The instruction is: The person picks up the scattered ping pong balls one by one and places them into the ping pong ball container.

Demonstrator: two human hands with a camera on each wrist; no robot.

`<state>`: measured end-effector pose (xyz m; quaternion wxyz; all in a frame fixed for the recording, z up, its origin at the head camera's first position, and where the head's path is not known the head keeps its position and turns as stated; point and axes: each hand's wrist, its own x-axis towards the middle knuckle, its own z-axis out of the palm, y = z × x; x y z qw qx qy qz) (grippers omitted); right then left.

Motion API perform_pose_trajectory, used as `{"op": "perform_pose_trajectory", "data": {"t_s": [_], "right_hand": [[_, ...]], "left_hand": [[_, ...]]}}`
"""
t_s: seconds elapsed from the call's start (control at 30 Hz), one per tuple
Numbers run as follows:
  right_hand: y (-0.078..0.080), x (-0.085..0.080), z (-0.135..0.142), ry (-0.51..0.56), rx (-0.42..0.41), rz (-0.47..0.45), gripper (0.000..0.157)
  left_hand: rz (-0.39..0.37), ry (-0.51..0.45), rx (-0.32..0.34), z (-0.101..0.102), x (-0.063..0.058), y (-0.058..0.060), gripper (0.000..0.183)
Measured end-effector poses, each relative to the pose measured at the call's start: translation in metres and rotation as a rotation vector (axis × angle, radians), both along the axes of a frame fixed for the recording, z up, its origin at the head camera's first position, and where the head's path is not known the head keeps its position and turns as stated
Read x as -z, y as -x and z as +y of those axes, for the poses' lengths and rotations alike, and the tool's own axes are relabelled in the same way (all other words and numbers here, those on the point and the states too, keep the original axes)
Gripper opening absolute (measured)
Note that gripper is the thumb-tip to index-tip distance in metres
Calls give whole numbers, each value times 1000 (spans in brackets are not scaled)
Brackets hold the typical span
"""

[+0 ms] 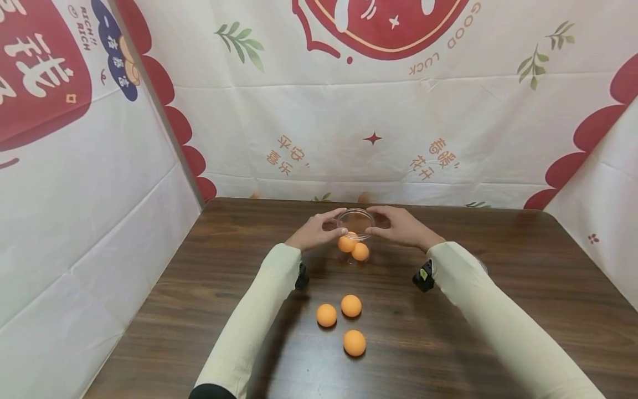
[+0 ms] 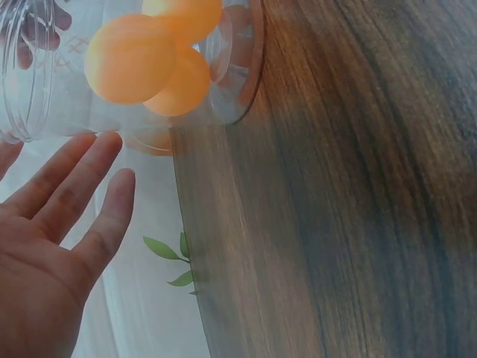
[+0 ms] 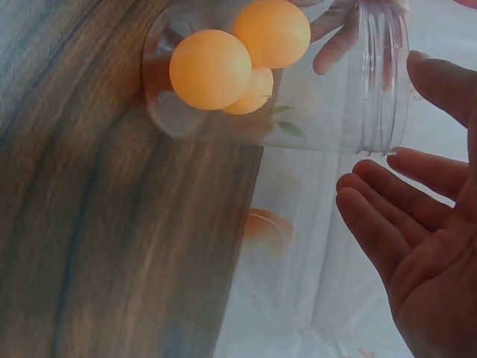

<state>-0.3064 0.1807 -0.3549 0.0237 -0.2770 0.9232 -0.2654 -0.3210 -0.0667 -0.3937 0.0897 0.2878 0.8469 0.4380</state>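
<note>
A clear plastic jar [image 1: 355, 221] stands upright near the table's far side, its mouth uncovered. Inside it, low down, lie orange balls [image 2: 130, 60]; 3 can be made out in the wrist views. My left hand [image 1: 317, 230] is at the jar's left side, thumb and fingers spread about the rim, some fingertips at its wall. On the other side my right hand [image 1: 406, 227] reaches round the rim in the same way; its fingers [image 3: 373, 224] are loosely extended, and the fingertips are very close to the threaded neck. Whether they touch it I cannot tell.
Closer to me on the brown wooden table [image 1: 209, 310] lie 3 loose orange balls [image 1: 354, 343] in a small group. A clear rounded edge [image 1: 482, 266] shows beside the right sleeve, mostly hidden. Printed white cloth [image 1: 349, 111] hangs behind the table and at both sides.
</note>
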Motion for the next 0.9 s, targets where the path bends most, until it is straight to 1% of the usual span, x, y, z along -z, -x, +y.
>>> {"op": "perform_pose_trajectory", "data": {"t_s": [0.23,0.37,0.57,0.77,0.9], "right_hand": [[1,11,2,118,1,-95,62],[1,22,3,213,5,-150,63],[0,34,3,296,26,-161,63],[-4,39,1,317,62,-170,65],[-3,41,0,370,85,-192,65]], "left_hand": [[7,-7,-11,0,0,-1,61],[14,-8,-9,0,1,-1,61],[14,-14,-20,0,2,-3,61],[21,-3,-26,1,4,-3,61],[10,-10,-38,0,4,-2,62]]}}
